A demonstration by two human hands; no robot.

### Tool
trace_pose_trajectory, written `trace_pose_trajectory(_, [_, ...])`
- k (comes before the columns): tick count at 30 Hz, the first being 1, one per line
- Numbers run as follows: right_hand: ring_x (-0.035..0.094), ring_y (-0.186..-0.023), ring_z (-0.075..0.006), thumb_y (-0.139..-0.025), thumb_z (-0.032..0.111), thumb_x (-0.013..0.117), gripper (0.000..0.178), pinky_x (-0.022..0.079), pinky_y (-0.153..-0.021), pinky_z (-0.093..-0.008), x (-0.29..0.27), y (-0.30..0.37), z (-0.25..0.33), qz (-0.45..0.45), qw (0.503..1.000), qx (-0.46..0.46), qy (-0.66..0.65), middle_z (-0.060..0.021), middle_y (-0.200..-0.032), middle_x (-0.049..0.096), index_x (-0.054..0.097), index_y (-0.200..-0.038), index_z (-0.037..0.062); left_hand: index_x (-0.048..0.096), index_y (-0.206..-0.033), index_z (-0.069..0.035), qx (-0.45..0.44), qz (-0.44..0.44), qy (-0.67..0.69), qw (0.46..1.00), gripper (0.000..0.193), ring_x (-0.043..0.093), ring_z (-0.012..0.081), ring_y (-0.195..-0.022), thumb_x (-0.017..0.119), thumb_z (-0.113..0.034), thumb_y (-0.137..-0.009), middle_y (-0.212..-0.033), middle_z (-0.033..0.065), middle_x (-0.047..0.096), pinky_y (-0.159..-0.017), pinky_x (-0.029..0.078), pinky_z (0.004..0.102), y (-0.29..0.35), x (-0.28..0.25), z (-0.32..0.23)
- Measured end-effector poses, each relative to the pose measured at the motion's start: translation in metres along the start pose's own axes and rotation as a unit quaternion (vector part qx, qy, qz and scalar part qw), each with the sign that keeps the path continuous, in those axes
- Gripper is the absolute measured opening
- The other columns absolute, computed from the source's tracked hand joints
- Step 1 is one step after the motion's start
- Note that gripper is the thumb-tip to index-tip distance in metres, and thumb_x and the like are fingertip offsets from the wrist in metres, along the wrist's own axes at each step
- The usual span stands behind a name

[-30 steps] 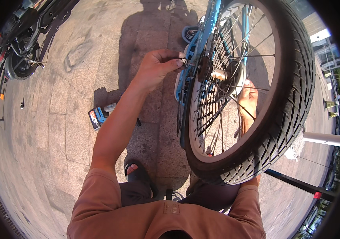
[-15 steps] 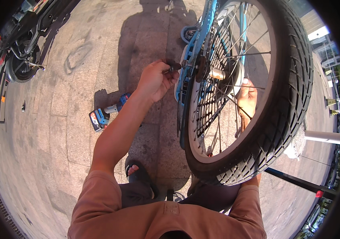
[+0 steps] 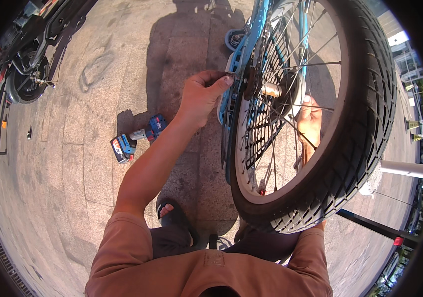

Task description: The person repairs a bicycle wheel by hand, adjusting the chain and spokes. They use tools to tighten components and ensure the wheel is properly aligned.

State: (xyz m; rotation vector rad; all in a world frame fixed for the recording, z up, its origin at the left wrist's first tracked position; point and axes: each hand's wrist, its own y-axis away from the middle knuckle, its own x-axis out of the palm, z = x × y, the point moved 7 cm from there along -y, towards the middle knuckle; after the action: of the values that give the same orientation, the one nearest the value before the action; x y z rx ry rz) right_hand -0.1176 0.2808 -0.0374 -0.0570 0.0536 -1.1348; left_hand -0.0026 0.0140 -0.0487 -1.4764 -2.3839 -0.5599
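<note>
A bicycle wheel (image 3: 290,218) with a black treaded tyre and pale rim stands in front of me, in a light-blue bicycle frame (image 3: 257,29). My left hand (image 3: 204,94) is at the wheel's left side, by the axle end, with thumb and forefinger pinched together. A small dark bit shows at its fingertips; its kind is hidden. Through the spokes I see my right hand (image 3: 310,121) on the wheel's far right side, below the hub (image 3: 272,89). Its thumb points up and its fingers are curled; what they grip is hidden.
A blue cordless power tool (image 3: 139,136) lies on the paving left of my arm. At the far left stand a parked two-wheeler (image 3: 28,74) and other vehicles. A black mesh basket (image 3: 261,143) shows behind the spokes. A white post (image 3: 404,169) is at the right.
My left hand has moved slightly right and up to the axle end; the small dark thing in its fingers is now mostly hidden. The wheel has shifted slightly right. My right hand stays behind the spokes.
</note>
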Motion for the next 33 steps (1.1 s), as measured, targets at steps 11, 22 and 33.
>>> trace_pose_trajectory(11, [0.047,-0.067,-0.0095,-0.101,0.023,0.051,0.02,0.038,-0.06,-0.0235,-0.002,0.002,0.005,-0.006,1.0,-0.001,-0.004,-0.005,-0.081,0.055,0.055,-0.096,0.0037,0.065,-0.098,0.002,0.0,0.011,0.042,0.999,0.027,0.046,0.0037,-0.056,0.075,-0.02,-0.086,-0.074,-0.0015,0.06,-0.049,0.035,0.0211,-0.002,0.007,0.01])
trace_pose_trajectory(22, [0.047,-0.068,-0.0096,-0.102,0.022,0.05,0.02,0.038,-0.061,-0.0236,-0.01,0.01,0.011,-0.019,1.0,0.001,0.013,-0.0053,-0.082,0.055,0.055,-0.097,0.0035,0.065,-0.092,-0.001,0.039,0.012,0.098,0.994,0.019,0.048,0.0063,-0.063,0.075,-0.015,-0.085,-0.074,-0.0005,0.058,-0.056,0.04,0.0236,-0.011,0.008,0.013])
trace_pose_trajectory(33, [0.047,-0.069,-0.0097,-0.102,0.022,0.05,0.02,0.038,-0.062,-0.0238,-0.002,0.067,0.205,-0.063,0.904,-0.293,0.304,-0.0056,-0.083,0.055,0.054,-0.098,0.0033,0.063,-0.094,0.002,-0.002,0.038,0.111,0.993,0.02,0.059,0.0096,-0.068,0.072,-0.015,-0.087,-0.083,0.005,0.065,-0.062,0.048,0.023,-0.01,0.01,0.014])
